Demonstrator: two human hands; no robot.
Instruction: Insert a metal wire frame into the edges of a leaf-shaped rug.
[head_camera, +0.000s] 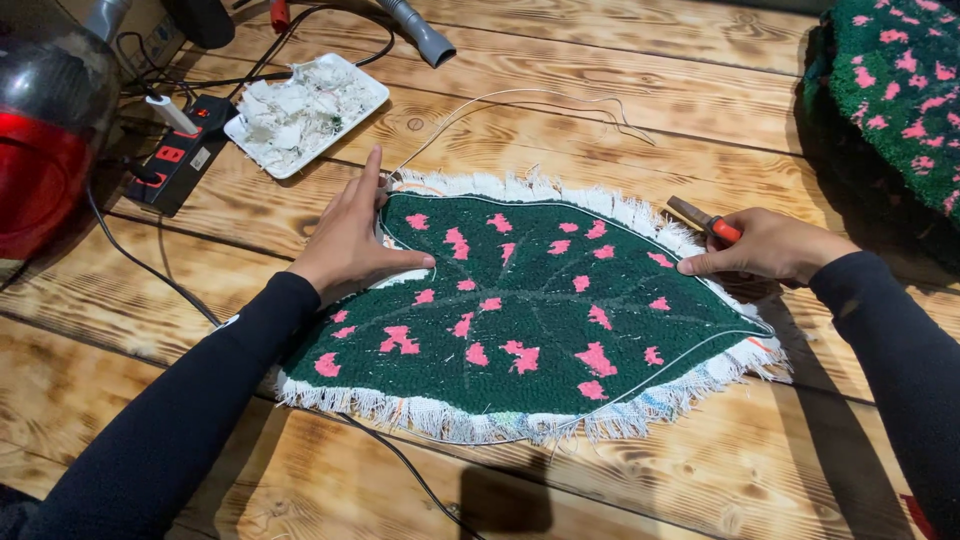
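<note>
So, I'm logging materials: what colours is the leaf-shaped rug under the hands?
Dark green with pink blotches and a frayed white fringe; the leaf-shaped rug shows in the head view.

white tray w/ scraps, power strip, vacuum

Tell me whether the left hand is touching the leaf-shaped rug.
Touching. The head view shows the left hand lying flat, palm down, on the green and pink leaf-shaped rug near its upper left edge, fingers spread across the pile.

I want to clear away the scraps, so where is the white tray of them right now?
In the head view the white tray sits at the upper left of the wooden table, beside the black power strip and beyond the left hand.
</note>
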